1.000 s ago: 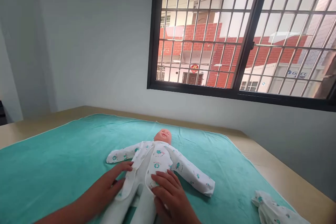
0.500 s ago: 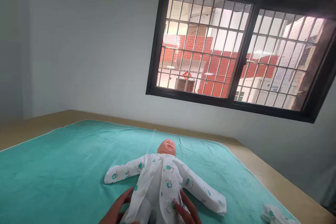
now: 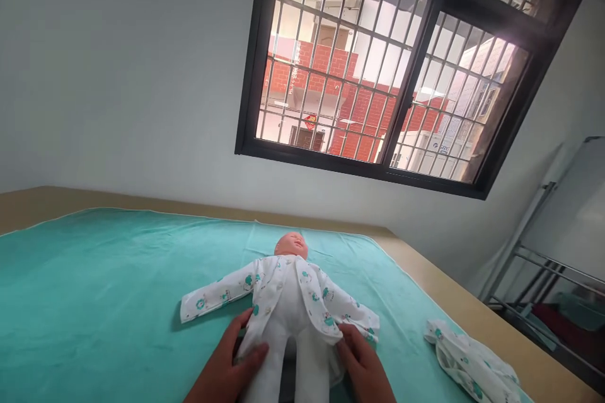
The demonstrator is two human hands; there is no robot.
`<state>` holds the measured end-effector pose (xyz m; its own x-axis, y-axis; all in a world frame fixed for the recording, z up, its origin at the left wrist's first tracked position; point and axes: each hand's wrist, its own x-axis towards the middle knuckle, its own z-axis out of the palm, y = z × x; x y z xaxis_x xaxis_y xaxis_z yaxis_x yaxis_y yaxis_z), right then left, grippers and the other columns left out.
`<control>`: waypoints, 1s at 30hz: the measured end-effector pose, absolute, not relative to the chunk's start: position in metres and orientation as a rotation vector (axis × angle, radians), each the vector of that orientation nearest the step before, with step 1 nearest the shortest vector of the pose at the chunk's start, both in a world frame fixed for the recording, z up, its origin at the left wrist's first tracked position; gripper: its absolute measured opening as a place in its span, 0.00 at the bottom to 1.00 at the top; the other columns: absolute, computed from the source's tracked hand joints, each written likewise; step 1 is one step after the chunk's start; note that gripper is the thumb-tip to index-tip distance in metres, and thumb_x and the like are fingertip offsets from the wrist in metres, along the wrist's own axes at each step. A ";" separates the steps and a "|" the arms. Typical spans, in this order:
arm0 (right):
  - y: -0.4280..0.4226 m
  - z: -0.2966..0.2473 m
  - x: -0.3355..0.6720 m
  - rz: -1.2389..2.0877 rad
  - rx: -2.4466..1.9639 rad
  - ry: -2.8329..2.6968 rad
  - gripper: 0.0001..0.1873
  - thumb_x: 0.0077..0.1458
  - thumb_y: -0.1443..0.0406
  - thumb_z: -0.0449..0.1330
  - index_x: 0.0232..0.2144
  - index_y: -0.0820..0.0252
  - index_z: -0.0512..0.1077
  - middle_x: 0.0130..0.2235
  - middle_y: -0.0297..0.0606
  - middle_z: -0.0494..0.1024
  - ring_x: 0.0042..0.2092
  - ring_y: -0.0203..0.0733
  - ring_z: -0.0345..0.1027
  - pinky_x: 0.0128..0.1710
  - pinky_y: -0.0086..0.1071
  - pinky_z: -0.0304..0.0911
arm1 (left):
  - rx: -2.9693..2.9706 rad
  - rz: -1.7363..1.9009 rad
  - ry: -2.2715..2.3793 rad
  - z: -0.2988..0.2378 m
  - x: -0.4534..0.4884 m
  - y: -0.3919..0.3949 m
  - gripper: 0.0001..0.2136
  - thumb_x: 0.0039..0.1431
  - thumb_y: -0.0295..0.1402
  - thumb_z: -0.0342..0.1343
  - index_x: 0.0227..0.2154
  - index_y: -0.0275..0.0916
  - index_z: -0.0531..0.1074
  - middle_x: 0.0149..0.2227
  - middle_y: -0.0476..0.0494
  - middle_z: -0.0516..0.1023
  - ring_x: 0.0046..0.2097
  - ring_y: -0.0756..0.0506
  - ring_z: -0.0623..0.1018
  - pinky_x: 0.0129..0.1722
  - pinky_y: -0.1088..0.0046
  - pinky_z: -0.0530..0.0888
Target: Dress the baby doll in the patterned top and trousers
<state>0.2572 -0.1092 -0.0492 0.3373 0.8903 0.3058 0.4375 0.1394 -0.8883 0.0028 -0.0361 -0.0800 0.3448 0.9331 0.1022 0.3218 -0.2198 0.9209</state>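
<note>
A baby doll (image 3: 292, 244) lies face up in a white baby shirt (image 3: 267, 289) with green and grey animal prints. The shirt's front hangs apart over the doll's white cloth body, and both sleeves spread sideways. At the shirt's lower left edge, my left hand (image 3: 231, 356) is closed on the cloth beside the doll's hip, thumb near the leg. My right hand (image 3: 363, 360) pinches the lower right corner of the front panel and holds it outward. The doll's hands are hidden in the sleeves.
A turquoise sheet (image 3: 118, 277) covers much of the tan tabletop (image 3: 425, 264). A crumpled printed white garment (image 3: 472, 359) lies at the right. Behind are a wall and a barred window (image 3: 340, 75). A metal-framed stand (image 3: 515, 252) is beyond the table's right edge.
The view has turned right, showing more of the stand and garment. My right hand has drawn the right front panel outward, baring more of the doll's body. My left hand stays at the left edge.
</note>
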 end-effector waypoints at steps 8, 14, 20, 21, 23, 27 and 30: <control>-0.108 -0.055 0.280 0.674 -1.504 -0.967 0.28 0.49 0.46 0.61 0.44 0.59 0.76 0.34 0.39 0.80 0.33 0.45 0.72 0.32 0.33 0.67 | 1.599 1.054 1.286 -0.068 -0.047 -0.001 0.23 0.60 0.51 0.46 0.50 0.43 0.71 0.50 0.45 0.78 0.53 0.38 0.76 0.50 0.62 0.76; -0.108 -0.063 0.295 0.437 -1.736 -1.199 0.18 0.54 0.56 0.56 0.44 0.56 0.74 0.32 0.33 0.77 0.32 0.42 0.68 0.33 0.33 0.64 | 1.940 1.111 1.433 -0.097 -0.062 0.026 0.19 0.59 0.45 0.49 0.48 0.42 0.70 0.50 0.41 0.76 0.52 0.37 0.75 0.52 0.59 0.74; -0.109 -0.068 0.295 0.110 -1.764 -1.318 0.17 0.50 0.68 0.48 0.40 0.58 0.72 0.40 0.37 0.72 0.35 0.40 0.67 0.36 0.33 0.65 | 2.460 1.276 1.225 -0.095 -0.053 -0.003 0.19 0.61 0.38 0.48 0.55 0.47 0.67 0.61 0.41 0.65 0.64 0.35 0.64 0.62 0.48 0.63; -0.112 -0.066 0.296 0.097 -1.753 -1.302 0.18 0.48 0.69 0.47 0.40 0.58 0.72 0.42 0.38 0.72 0.36 0.40 0.67 0.37 0.33 0.65 | 2.504 1.274 1.124 -0.092 -0.050 -0.010 0.19 0.62 0.37 0.48 0.56 0.51 0.66 0.62 0.44 0.65 0.64 0.36 0.64 0.63 0.50 0.63; -0.119 -0.063 0.304 0.077 -1.758 -1.268 0.18 0.49 0.69 0.47 0.40 0.57 0.71 0.44 0.39 0.72 0.40 0.42 0.68 0.38 0.32 0.66 | 2.536 1.260 0.917 -0.087 -0.045 -0.023 0.19 0.63 0.36 0.48 0.56 0.59 0.65 0.62 0.52 0.66 0.64 0.39 0.64 0.63 0.55 0.65; -0.144 -0.058 0.347 -0.042 -1.920 -1.295 0.18 0.55 0.64 0.48 0.45 0.56 0.70 0.46 0.41 0.74 0.46 0.46 0.69 0.43 0.37 0.66 | 2.474 1.183 0.728 -0.084 -0.036 -0.037 0.19 0.64 0.37 0.48 0.54 0.65 0.67 0.62 0.61 0.68 0.63 0.42 0.68 0.61 0.63 0.69; -0.172 -0.056 0.394 -0.271 -2.151 -1.476 0.17 0.55 0.64 0.50 0.43 0.57 0.74 0.46 0.44 0.77 0.50 0.50 0.68 0.50 0.42 0.62 | 2.417 1.151 0.720 -0.084 -0.035 -0.039 0.16 0.64 0.38 0.47 0.52 0.62 0.70 0.62 0.60 0.67 0.62 0.41 0.68 0.60 0.65 0.70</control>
